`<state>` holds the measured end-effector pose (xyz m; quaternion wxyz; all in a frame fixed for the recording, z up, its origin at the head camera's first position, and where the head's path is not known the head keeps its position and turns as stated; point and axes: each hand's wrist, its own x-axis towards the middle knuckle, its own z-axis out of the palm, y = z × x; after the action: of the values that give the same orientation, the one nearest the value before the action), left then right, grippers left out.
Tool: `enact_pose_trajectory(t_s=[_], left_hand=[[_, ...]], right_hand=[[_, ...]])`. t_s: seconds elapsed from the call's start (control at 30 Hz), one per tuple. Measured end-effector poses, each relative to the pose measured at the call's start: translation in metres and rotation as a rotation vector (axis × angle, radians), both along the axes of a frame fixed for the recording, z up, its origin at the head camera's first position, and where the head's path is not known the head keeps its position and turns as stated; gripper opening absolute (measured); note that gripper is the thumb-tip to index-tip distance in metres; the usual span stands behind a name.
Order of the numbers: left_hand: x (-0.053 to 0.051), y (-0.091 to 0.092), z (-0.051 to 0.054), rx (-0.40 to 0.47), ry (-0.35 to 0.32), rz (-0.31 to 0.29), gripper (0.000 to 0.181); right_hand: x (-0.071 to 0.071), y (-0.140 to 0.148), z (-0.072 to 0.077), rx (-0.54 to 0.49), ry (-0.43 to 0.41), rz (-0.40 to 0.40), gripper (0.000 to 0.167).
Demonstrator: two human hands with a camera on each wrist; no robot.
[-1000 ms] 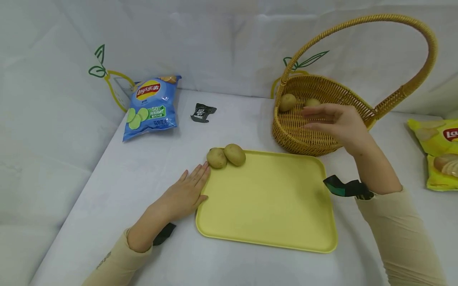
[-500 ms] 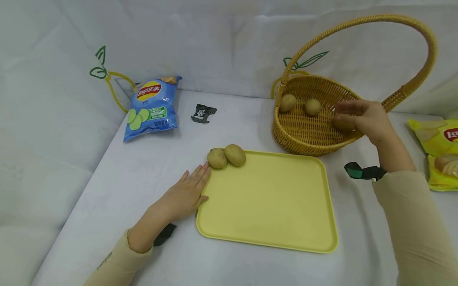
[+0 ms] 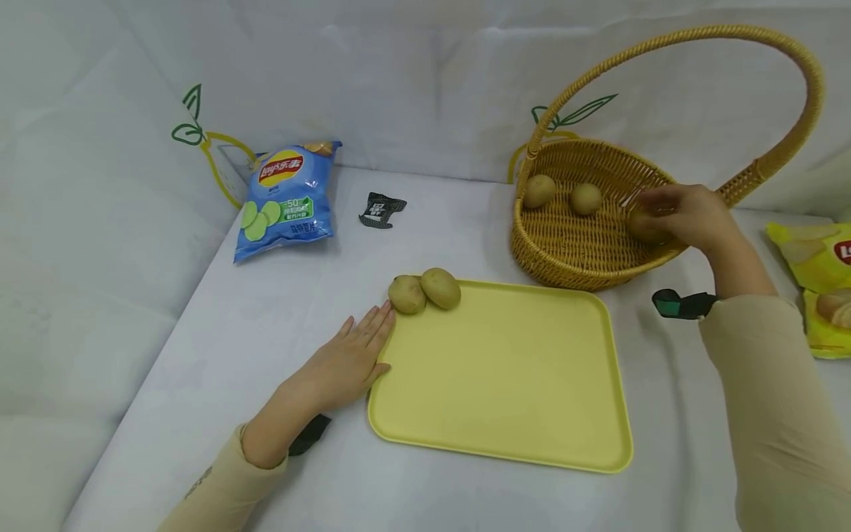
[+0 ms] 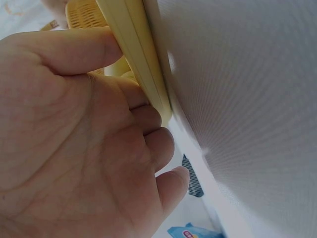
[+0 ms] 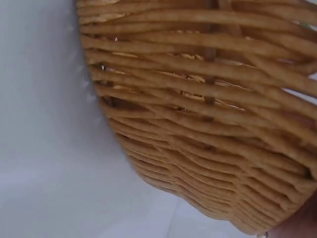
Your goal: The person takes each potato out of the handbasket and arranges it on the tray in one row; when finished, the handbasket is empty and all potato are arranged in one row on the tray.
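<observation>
My left hand (image 3: 346, 367) lies along the left edge of the yellow tray (image 3: 505, 384), fingers straight and thumb on the rim. In the left wrist view its thumb and fingertips touch the tray's side (image 4: 133, 49). Near those fingertips, two potatoes, one left (image 3: 407, 294) and one right (image 3: 441, 288), sit side by side in the tray's far left corner. My right hand (image 3: 694, 218) reaches over the wicker basket's near rim, its fingers around a potato (image 3: 643, 226) that it partly hides. Two other potatoes, left (image 3: 539, 191) and middle (image 3: 586, 199), lie in the basket. The right wrist view shows the basket's woven wall (image 5: 198, 114).
The basket's tall arched handle (image 3: 705, 33) rises above the right hand. A blue chip bag (image 3: 286, 199) leans against the back cloth at left, with a black scrap (image 3: 382, 210) beside it. A yellow chip bag (image 3: 821, 281) lies at the far right.
My right hand has moved right and down into the basket's right end, onto the potato there. The left hand stays at the tray. The head view has shifted slightly.
</observation>
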<state>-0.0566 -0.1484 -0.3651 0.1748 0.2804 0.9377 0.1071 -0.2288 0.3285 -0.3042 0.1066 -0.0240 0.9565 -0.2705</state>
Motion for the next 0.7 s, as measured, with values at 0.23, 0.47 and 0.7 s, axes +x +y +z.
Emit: enact_pose_trajectory(t_s=[0.23, 0.47, 0.7], left_hand=[[-0.0004, 0.0001, 0.0001, -0.006, -0.003, -0.002, 0.068], [-0.0004, 0.0006, 0.0011, -0.007, -0.004, 0.0, 0.068], [-0.0003, 0.0008, 0.0009, -0.011, -0.011, 0.002, 0.068]], right_hand=[[-0.0076, -0.0003, -0.0005, 0.189, -0.069, 0.079, 0.061], [-0.0079, -0.0006, -0.0015, 0.202, -0.043, 0.069, 0.063], [-0.0041, -0.0049, -0.0017, 0.112, -0.023, 0.076, 0.062]])
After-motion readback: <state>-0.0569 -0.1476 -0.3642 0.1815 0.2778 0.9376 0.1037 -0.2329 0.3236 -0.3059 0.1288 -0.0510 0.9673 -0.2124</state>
